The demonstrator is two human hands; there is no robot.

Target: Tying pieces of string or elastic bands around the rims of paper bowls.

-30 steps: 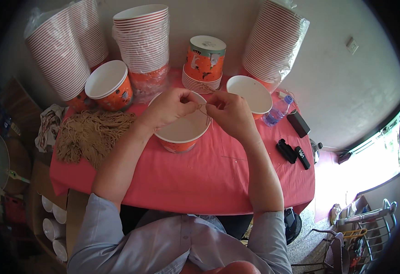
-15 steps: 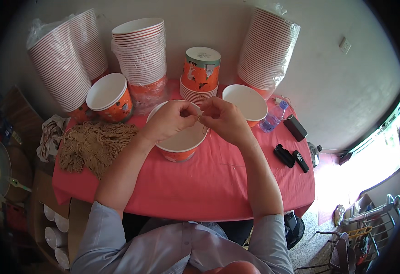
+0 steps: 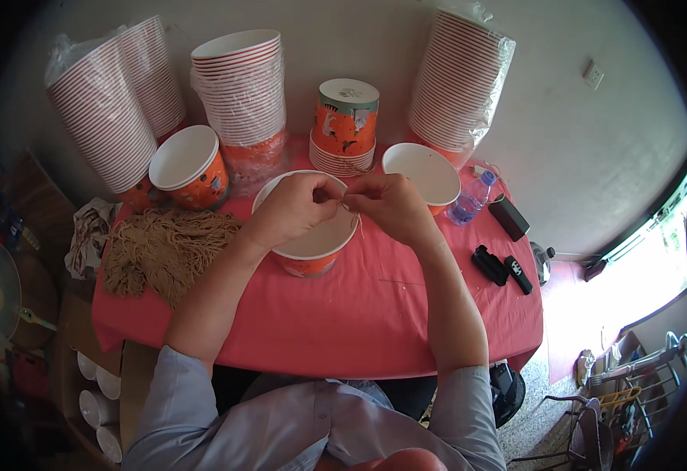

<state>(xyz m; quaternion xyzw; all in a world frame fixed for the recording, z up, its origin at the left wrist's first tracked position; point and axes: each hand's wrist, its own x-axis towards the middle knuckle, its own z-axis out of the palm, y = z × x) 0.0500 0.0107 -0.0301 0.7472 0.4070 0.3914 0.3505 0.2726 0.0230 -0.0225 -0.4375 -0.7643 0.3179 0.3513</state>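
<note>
A white-lined orange paper bucket (image 3: 310, 265) stands upright on the table, in front of me. Over its rim my left hand (image 3: 298, 207) and my right hand (image 3: 393, 207) meet, thumbs and forefingers pinched together. Between the fingertips is a thin tan cord (image 3: 358, 223), its loose end dangling below my right hand at the bucket's right edge. Most of the cord is hidden by the fingers. Left of my left forearm lies a tangled heap of tan cords (image 3: 167, 253). Another open bucket (image 3: 423, 174) sits beyond my right hand.
Tall stacks of buckets in plastic (image 3: 104, 110) line the wall, with an upturned bucket (image 3: 347, 125) on a shorter stack. A water bottle (image 3: 470, 200), a black box (image 3: 508, 217) and small black items (image 3: 489, 265) lie right on the red tablecloth (image 3: 320, 330).
Both hands stay over the bucket. The fingers of my right hand have shifted and closed lower around the cord, and the cord's loose end hangs slightly differently.
</note>
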